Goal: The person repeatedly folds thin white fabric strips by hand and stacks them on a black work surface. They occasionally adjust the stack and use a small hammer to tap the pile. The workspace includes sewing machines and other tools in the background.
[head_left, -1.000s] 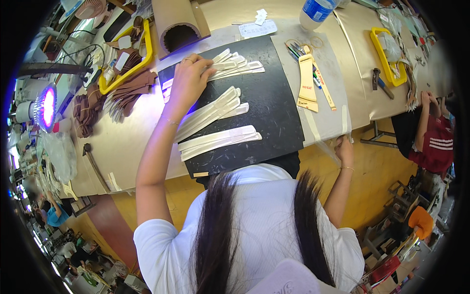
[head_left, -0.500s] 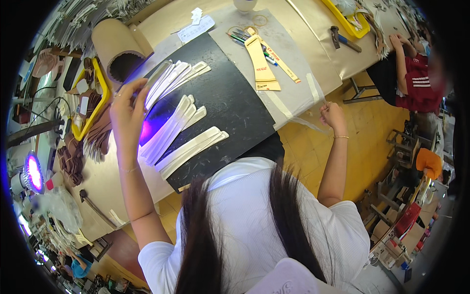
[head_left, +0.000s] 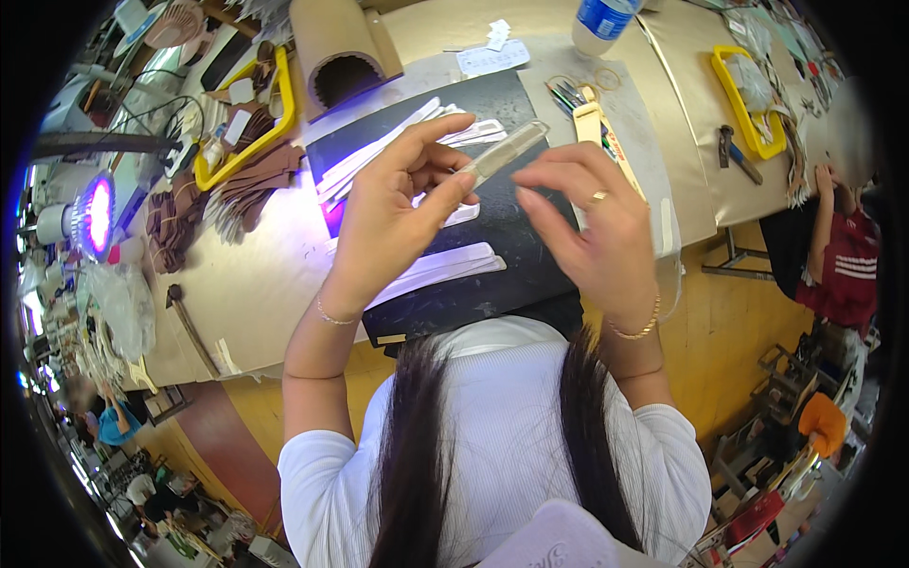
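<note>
My left hand (head_left: 398,213) is raised over the black board (head_left: 525,265) and pinches a narrow translucent strip (head_left: 511,151) with a rounded end. Close to the strip's far end is my right hand (head_left: 611,222), thumb and forefinger apart, and I see nothing between them. Under my hands, several long white strips (head_left: 450,270) lie in groups on the board, some hidden by my left hand. Purple light falls on the board's left part.
A lit purple lamp (head_left: 98,216) stands at the left, near a yellow tray (head_left: 286,90) and brown strips (head_left: 260,180). At the back are a cardboard tube (head_left: 331,38) and a bottle (head_left: 603,24). A hammer (head_left: 739,156) lies right, near a seated person (head_left: 843,256).
My left hand has brought the translucent strip from the board's left side toward the middle. My right hand has come in from the right to meet it. The view has shifted.
</note>
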A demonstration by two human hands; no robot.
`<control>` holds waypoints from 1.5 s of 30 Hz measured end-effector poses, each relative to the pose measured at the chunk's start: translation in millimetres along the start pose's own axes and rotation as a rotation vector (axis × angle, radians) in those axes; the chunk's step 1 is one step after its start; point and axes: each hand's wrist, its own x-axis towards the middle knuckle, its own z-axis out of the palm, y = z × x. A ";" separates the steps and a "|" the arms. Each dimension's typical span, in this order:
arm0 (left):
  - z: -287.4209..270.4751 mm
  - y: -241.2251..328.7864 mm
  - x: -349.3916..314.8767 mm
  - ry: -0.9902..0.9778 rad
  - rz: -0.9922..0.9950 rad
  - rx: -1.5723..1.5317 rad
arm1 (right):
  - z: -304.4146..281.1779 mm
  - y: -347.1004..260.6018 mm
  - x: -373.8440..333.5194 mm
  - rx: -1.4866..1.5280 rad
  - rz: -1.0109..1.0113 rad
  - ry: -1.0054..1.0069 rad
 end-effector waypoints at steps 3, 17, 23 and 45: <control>0.6 3.0 -8.3 0.040 0.080 0.041 | 18.7 -3.6 8.1 -0.031 0.005 -0.007; 10.4 -6.1 -12.3 0.178 0.621 0.644 | 28.8 -3.5 11.4 -0.189 -0.151 0.013; 9.9 -4.6 -11.7 0.117 0.756 0.820 | 26.5 -3.9 13.3 -0.235 -0.180 -0.030; -7.5 5.9 -29.2 -0.001 0.184 0.380 | 20.7 12.6 14.9 0.310 0.167 -0.380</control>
